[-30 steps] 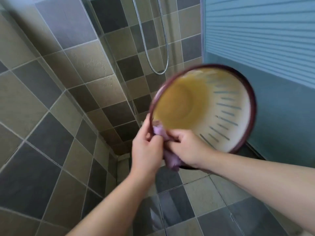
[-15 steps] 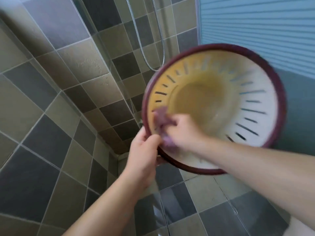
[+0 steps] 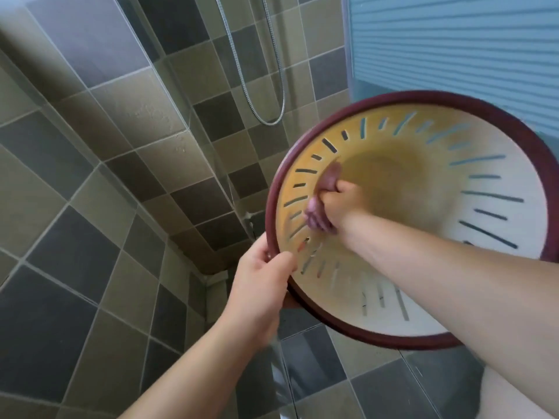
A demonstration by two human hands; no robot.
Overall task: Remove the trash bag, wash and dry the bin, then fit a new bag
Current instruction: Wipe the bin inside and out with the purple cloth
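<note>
Gripping the dark red rim of the round slotted cream plastic bin [image 3: 496,164], my left hand [image 3: 260,285] holds it tilted, mouth toward me. My right hand [image 3: 340,207], inside, clutches a crumpled purple cloth [image 3: 317,217] against the bin's left inner wall.

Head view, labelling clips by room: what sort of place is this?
Most likely a bathroom shower area: grey and beige square wall tiles, a hanging silver metal shower hose, and the same tiles on the floor.
</note>
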